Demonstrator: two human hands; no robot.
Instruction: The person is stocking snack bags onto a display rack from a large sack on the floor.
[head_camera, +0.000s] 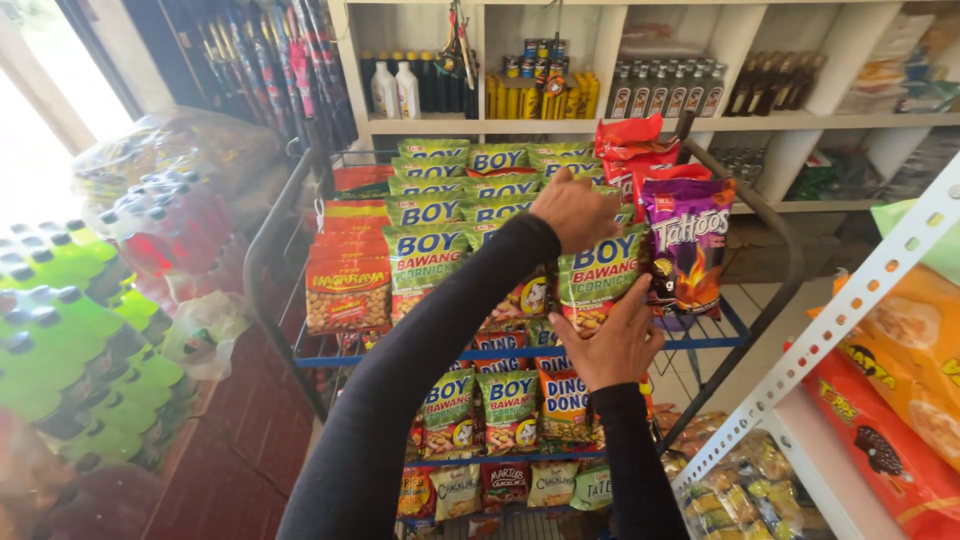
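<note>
The person is seating a green snack packet (598, 280) on the wire rack (262, 240), left hand (572, 208) gripping its top at 12 o'clock, right hand (617, 345) clasping its bottom at 6; it probably needs pushing level with the purple packet (688, 250) at 3 o'clock.

Both hands work in a tight spot: the left hand (573, 208) sits over the top of a green snack packet (598, 280), the right hand (615, 345) under it — hanging packets crowd them on every side. Just right of both hangs a purple chip bag (686, 250); beyond it the rack's dark curved frame (775, 260) bars passage. Toward the person the air stays open, though a white perforated shelf post (840, 310) slants in low on the right.
</note>
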